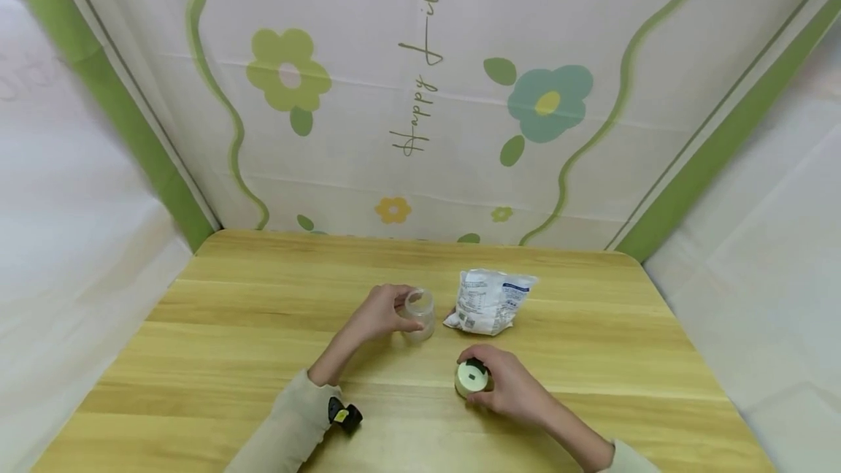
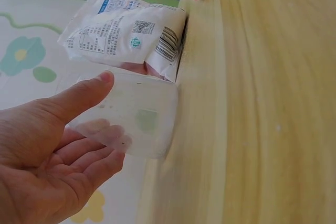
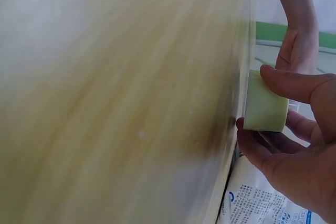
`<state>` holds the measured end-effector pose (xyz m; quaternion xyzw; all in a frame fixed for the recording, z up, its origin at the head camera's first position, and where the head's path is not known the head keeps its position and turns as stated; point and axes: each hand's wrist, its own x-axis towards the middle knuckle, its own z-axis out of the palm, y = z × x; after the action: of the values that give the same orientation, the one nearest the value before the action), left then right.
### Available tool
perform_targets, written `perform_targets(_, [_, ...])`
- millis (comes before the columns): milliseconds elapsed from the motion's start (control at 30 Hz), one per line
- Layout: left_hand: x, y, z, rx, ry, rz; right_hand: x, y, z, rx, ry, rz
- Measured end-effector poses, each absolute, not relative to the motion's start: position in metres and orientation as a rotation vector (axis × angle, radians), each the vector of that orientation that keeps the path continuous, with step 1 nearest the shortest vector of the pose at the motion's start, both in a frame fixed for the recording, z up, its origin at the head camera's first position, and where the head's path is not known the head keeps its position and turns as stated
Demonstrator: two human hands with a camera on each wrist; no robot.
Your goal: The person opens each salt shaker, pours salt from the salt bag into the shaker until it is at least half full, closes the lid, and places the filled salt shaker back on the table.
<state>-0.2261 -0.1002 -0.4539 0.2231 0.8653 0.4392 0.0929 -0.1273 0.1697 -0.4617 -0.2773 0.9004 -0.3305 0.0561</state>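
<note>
A clear plastic jar (image 1: 420, 316) with no lid stands upright on the wooden table. My left hand (image 1: 383, 312) holds it from the left, thumb on the near side and fingers on the far side. In the left wrist view the fingers show through the wall of the jar (image 2: 142, 114). Nearer to me and to the right, my right hand (image 1: 509, 383) grips a round pale green lid (image 1: 471, 379) between thumb and fingers. Its top has a small dark square and a dark part by the fingers. The lid (image 3: 265, 106) is at the tabletop in the right wrist view.
Just right of the jar, a white printed plastic bag (image 1: 491, 303) stands on the wooden table (image 1: 263, 356). Behind the table hangs a flowered fabric wall (image 1: 368, 108), with pale fabric on both sides. A black strapped device (image 1: 344, 414) sits at the left sleeve.
</note>
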Motion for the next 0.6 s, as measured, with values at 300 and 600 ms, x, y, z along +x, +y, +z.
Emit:
perform_targets(300, [-0.226, -0.101, -0.454, 0.66, 2.565, 1.303, -0.126, 0.17, -0.463, -0.88, 2.689, -0.959])
perform_targets(600, [-0.229, -0.1, -0.452, 0.662, 2.558, 1.308, -0.129, 0.178, -0.45, -0.85, 2.693, -1.006])
